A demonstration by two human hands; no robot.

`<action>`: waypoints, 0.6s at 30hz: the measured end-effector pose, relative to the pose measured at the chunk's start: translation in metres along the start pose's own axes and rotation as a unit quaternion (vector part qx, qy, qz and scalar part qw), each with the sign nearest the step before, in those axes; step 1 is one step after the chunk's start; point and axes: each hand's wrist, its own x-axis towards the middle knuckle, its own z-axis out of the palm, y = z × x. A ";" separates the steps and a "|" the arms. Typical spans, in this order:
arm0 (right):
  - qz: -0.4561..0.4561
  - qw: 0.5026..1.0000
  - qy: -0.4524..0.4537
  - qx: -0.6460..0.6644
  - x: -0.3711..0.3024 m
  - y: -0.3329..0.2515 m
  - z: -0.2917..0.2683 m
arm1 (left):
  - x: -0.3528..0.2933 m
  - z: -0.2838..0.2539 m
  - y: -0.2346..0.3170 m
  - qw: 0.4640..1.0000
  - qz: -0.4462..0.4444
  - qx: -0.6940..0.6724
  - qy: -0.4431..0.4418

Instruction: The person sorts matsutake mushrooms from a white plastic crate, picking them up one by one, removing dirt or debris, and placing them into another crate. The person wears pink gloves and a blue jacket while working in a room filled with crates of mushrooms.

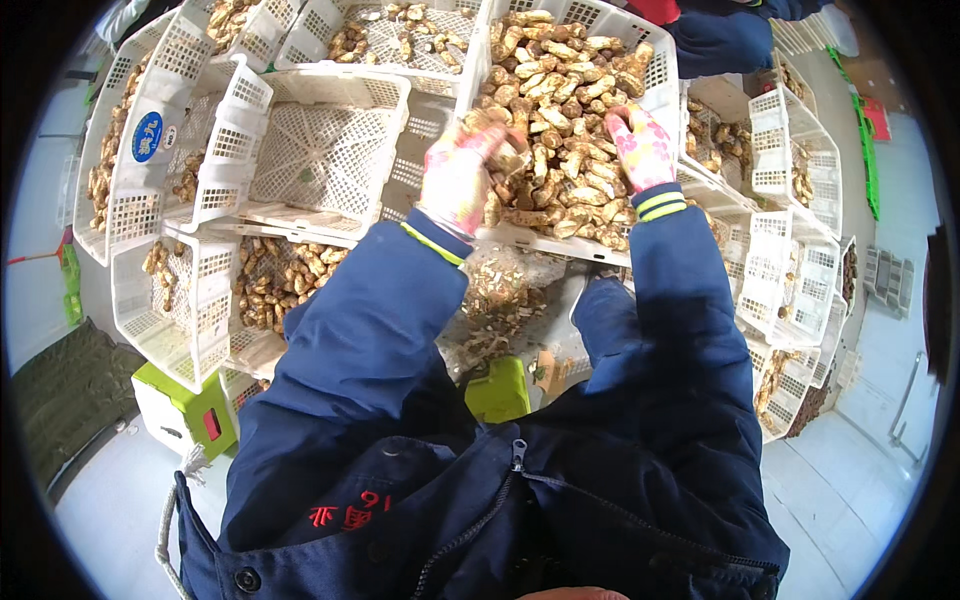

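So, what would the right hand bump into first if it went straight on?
The right hand would likely meet the mushrooms heaped in the white crate; it looks close against them, though depth is unclear.

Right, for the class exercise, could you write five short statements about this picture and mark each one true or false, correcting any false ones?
1. The left hand and right hand wear patterned gloves. True.
2. The white crate at the hands holds many brownish mushrooms. True.
3. The sleeves are bright red. False: the sleeves are dark blue.
4. The cuffs carry yellow-green stripes. True.
5. The blue oval label is on the crate at the hands. False: the blue oval label is on another crate, toward the picture's left.
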 end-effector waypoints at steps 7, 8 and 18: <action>0.086 0.971 -0.049 -0.219 0.065 0.076 0.051 | -0.007 -0.010 0.043 0.996 0.054 -0.037 0.055; 0.063 0.967 -0.056 -0.240 0.076 0.089 0.054 | -0.010 -0.005 0.042 0.998 0.041 -0.023 0.034; 0.005 0.945 -0.063 -0.320 0.088 0.064 0.063 | -0.012 0.000 0.023 0.999 -0.034 0.017 -0.016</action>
